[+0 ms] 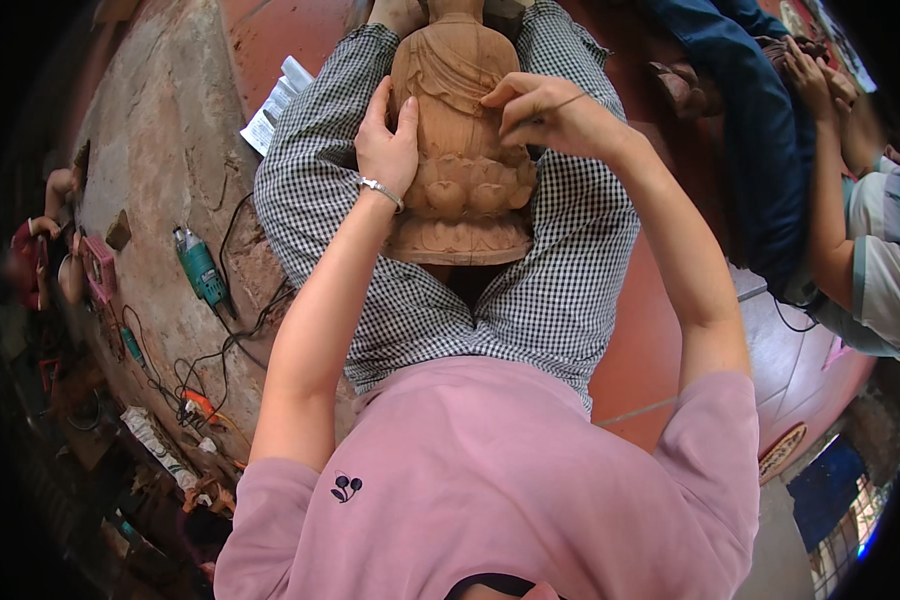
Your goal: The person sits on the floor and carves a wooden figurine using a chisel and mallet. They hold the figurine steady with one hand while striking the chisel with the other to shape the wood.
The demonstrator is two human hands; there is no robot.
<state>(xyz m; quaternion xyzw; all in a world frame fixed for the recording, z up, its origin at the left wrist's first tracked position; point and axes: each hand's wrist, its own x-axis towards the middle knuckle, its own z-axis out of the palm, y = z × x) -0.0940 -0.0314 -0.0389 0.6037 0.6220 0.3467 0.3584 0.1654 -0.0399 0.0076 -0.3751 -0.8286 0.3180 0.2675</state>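
Note:
A carved wooden statue (460,130) with draped robes and a lotus-petal base lies between my checkered trouser legs; its top runs out of the picture. My left hand (386,145) grips its left side, with the thumb on the front and the fingers along the edge. At the statue's right side, my right hand (555,112) is closed, its thumb and fingers bent together by the carved robe. A small dark edge shows under those fingers, too little to name.
On the stone slab at left lies a green power tool (202,268) with black cords. A folded paper (276,105) is beside my left leg. Another person in blue trousers (760,140) sits close on the right. A further person (38,255) is at the far left.

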